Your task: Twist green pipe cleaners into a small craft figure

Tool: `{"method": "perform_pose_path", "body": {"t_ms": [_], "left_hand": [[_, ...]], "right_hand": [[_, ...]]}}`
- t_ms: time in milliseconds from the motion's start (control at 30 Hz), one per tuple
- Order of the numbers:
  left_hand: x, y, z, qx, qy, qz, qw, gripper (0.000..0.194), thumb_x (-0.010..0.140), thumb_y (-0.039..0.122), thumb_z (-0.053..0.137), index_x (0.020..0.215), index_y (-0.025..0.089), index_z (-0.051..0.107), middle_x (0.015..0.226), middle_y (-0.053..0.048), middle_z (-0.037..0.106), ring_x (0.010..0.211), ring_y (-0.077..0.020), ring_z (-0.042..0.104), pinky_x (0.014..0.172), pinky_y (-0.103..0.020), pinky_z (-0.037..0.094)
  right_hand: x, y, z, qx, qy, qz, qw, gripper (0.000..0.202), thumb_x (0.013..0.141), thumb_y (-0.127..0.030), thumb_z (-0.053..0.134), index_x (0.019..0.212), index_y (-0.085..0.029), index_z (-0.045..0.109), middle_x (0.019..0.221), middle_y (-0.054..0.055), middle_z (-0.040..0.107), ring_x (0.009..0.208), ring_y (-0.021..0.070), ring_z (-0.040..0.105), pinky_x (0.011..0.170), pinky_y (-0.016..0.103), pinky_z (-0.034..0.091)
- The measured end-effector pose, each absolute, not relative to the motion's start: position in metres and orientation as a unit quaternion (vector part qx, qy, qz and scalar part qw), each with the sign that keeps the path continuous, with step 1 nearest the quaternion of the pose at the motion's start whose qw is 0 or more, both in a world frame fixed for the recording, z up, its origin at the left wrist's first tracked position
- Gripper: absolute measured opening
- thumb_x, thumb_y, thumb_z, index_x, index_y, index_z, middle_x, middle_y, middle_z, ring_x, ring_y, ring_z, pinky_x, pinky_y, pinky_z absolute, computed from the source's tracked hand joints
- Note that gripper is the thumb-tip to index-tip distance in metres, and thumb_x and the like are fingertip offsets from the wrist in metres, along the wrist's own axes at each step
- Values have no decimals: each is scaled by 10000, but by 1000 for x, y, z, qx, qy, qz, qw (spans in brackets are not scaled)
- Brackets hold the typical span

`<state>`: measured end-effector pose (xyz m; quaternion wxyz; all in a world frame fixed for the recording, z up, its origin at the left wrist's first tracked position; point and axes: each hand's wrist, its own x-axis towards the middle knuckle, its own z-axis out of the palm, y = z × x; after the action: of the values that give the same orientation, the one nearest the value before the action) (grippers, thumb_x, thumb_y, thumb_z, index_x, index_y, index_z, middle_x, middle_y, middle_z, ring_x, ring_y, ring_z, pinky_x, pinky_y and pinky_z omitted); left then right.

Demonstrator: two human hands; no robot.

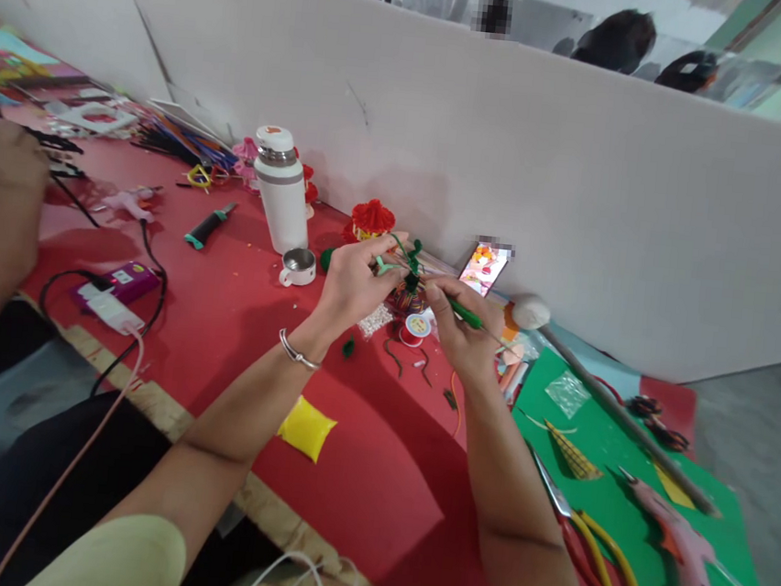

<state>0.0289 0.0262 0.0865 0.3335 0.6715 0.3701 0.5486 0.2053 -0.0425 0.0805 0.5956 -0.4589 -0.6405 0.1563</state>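
Observation:
My left hand (357, 281), with a silver bangle at the wrist, pinches a small dark green yarn piece (413, 266) over the middle of the red table. From the right, my right hand (463, 323) is closed around a green-handled hook (466, 314), its tip near the yarn piece. Below the hands lie a multicoloured yarn ball (408, 300), partly hidden, a red thread spool (416, 329) and a bag of white beads (375, 320). A lit phone (485, 267) leans behind my right hand.
A white flask (282, 195) and its cup (298, 267) stand left of my hands. A yellow packet (308, 429) lies nearer me. On the green sheet (657, 540) are scissors (582, 523) and a pink glue gun (676, 551). Another person's hand (10, 155) is far left.

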Motion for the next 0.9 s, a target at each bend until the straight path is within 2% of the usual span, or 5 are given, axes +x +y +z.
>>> {"method": "perform_pose_path", "body": {"t_ms": [267,400,500,667,900], "left_hand": [[26,28,90,611,302,535,500,470,750,208,827,1219,170,809,953,-39,816,775,-154,692,727,-297,588],[25,27,90,604,297,525,521,478,735,232,836,1210,184,812,892,-30,796,728,-145,656,672,-292,565],[26,28,90,614,310,537,489,453,729,233,835,1179,184,825,876,-27,792,723,-147,657,663,-288,558],[25,30,88,616,339,549,453,427,733,198,818,1159,175,833,802,-11,764,705,-147,666,653,-279,542],[27,28,89,620,326,543,463,404,730,179,804,1134,184,831,813,-13,754,718,-154,666,661,-288,546]], "right_hand": [[215,-25,71,-416,-533,341,653,298,894,-573,792,914,-276,812,886,18,842,744,193,779,712,346,658],[217,-22,70,-407,-528,367,649,329,877,-598,792,877,-269,781,916,18,847,724,184,778,686,334,655],[217,-29,75,-424,-563,313,637,281,900,-550,791,899,-269,806,920,25,847,757,192,779,734,350,660],[215,-42,81,-412,-687,139,582,117,970,-400,749,983,-324,837,1072,29,858,1029,246,800,981,427,637],[228,-38,81,-402,-717,156,548,122,975,-403,739,983,-324,833,1069,22,865,976,240,818,934,425,654]]}}
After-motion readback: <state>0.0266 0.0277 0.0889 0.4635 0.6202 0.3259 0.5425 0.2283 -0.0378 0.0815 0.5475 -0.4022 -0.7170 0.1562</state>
